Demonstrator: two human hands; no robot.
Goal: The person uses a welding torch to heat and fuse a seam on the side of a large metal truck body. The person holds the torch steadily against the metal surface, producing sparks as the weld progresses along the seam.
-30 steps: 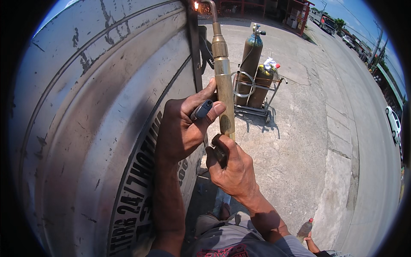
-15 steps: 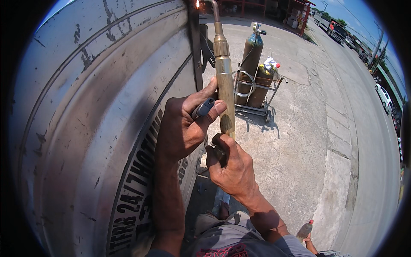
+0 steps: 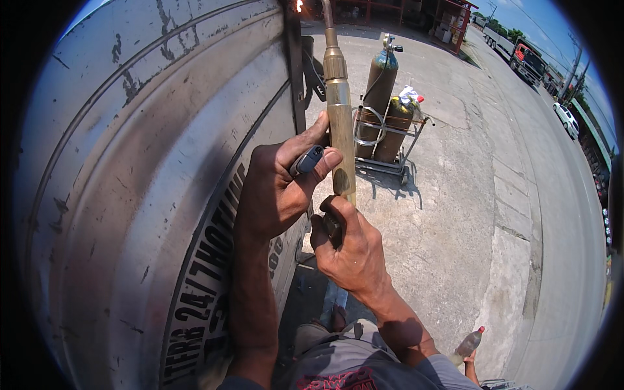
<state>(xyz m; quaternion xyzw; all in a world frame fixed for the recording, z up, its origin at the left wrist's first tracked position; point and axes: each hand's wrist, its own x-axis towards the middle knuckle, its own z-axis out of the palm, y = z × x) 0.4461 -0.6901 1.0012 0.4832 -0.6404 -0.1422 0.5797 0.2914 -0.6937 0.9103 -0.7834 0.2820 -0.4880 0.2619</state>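
A brass gas torch runs upright through the middle, its bent copper neck reaching the top edge. My left hand steadies its barrel between thumb and fingers. Tucked in that same hand is a small dark grey object with a black end, shaped like a lighter. Lower down, my right hand is closed round the torch's rear end, thumb and forefinger at a dark ridged knob. Orange sparks glow near the tip, against the dark edge of a large metal panel; the tip itself is cut off.
Two gas cylinders stand on a wheeled cart ahead, with a hose looped beside them. Another person's hand holds a clear bottle with a red cap at lower right. A truck and a white car are on the road.
The torch and both hands have shifted very slightly left. The other person's bottle has risen and tilted. The truck has come nearer along the road; the white car appears farther up it.
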